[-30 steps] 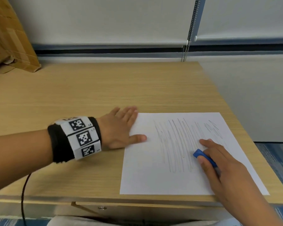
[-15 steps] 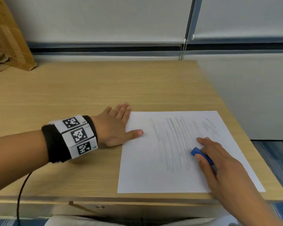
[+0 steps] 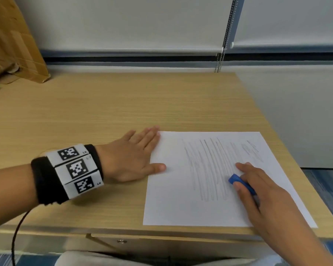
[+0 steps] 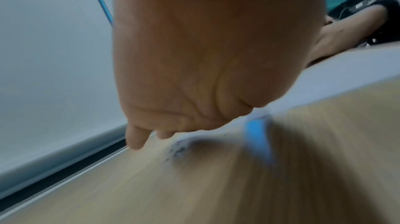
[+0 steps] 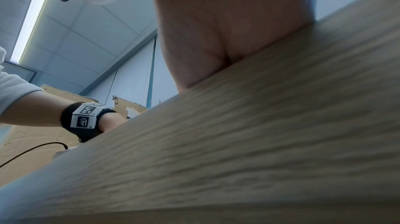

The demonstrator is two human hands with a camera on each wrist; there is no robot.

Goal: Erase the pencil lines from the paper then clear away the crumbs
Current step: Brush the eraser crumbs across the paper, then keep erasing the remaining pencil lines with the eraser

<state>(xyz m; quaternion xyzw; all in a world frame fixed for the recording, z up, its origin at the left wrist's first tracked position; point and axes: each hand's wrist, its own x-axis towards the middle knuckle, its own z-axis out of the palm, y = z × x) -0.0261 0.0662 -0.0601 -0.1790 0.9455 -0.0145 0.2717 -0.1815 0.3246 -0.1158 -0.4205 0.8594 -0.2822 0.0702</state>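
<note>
Wood-grain surface (image 3: 108, 104) under window blinds, cardboard far left. Paper (image 3: 171, 204) at near right edge, pencil lines (image 3: 206, 169) mostly intact. Left hand (image 3: 129, 160) flat, fingers straight, thumb on sheet edge: anchors it against rubbing. Right hand (image 3: 258, 191) pinches blue eraser (image 3: 234, 179), tip on lines for stroke.

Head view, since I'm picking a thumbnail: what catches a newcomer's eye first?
The white paper at the desk's near right corner, covered in grey pencil lines. The right hand grips a blue eraser on those lines; the left hand lies flat at the sheet's left edge.
</note>
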